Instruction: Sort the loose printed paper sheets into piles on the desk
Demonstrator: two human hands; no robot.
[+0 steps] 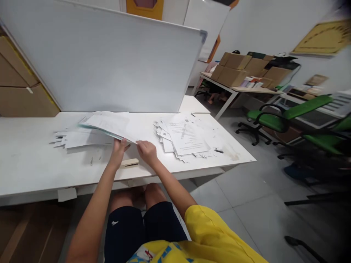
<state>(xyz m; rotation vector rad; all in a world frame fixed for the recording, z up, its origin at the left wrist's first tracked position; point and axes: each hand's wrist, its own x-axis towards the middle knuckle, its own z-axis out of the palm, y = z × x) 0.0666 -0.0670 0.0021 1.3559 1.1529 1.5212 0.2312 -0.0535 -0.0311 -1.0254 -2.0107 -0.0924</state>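
My left hand (118,149) and my right hand (146,151) both grip the near edge of a thin sheaf of printed papers (106,126), lifted and tilted above the white table (35,160). Under and left of the sheaf lies a spread of loose sheets (72,138). To the right of my hands rests a messy pile of printed papers (185,138). A small wooden block (130,163) lies on the table between my wrists.
A large whiteboard (109,58) leans upright along the table's far edge. Cardboard boxes (16,84) stand at the left. Green office chairs (276,118) and a desk loaded with boxes (241,69) stand to the right, across grey floor tiles.
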